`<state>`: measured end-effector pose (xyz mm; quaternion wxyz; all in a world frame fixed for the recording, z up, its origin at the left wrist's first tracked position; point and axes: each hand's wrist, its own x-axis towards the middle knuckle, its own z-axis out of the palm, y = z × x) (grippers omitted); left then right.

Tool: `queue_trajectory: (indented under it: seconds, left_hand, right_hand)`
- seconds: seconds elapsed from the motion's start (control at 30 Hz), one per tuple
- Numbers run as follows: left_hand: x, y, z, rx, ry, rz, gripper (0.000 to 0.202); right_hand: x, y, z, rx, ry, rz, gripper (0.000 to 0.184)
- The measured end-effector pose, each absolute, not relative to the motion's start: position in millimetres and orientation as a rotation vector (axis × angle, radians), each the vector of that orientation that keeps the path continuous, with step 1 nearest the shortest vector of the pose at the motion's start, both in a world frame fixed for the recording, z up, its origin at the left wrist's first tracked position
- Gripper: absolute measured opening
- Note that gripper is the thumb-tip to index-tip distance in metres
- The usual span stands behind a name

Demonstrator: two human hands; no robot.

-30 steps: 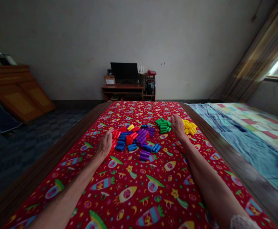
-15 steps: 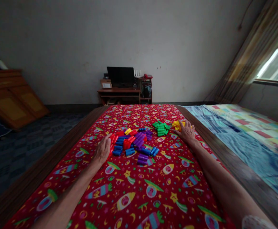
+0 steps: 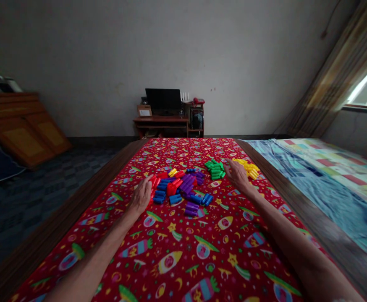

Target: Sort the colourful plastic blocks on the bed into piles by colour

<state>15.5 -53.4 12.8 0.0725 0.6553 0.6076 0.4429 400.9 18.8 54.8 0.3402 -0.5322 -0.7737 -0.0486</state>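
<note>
A heap of small plastic blocks lies on a red patterned cloth [image 3: 183, 251]. Red, blue and purple blocks [image 3: 179, 188] are mixed in the middle. A green pile [image 3: 215, 167] and a yellow pile [image 3: 249, 168] lie to the right. My left hand [image 3: 142, 195] rests flat beside the red blocks at the heap's left edge, fingers together and extended. My right hand [image 3: 237, 175] lies between the green and yellow piles, fingers stretched toward the yellow blocks and holding nothing.
The cloth covers a long wooden table [image 3: 60, 222]. A bed with a checked blue sheet [image 3: 328, 184] runs along the right. A desk with a monitor [image 3: 163, 100] stands at the far wall; a wooden cabinet [image 3: 22, 126] leans at left.
My right hand lifted off the yellow blocks and moved left, uncovering them. My left hand stayed by the red blocks. The camera shifted slightly.
</note>
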Motion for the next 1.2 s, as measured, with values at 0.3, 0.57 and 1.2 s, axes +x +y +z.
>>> queue_trajectory:
  seconds: [0.3, 0.57, 1.2]
  left_hand:
    - [25, -60, 16, 2.167, 1.724, 1.346, 0.051]
    - [62, -76, 21, 2.451, 1.535, 1.044, 0.043]
    - [104, -94, 49, 2.271, 1.629, 1.105, 0.034]
  right_hand:
    - [297, -50, 22, -0.911, -2.313, 0.168, 0.05]
    - [298, -66, 34, -0.892, -2.151, 0.465, 0.027]
    - [299, -50, 66, -0.861, -1.642, 1.086, 0.025]
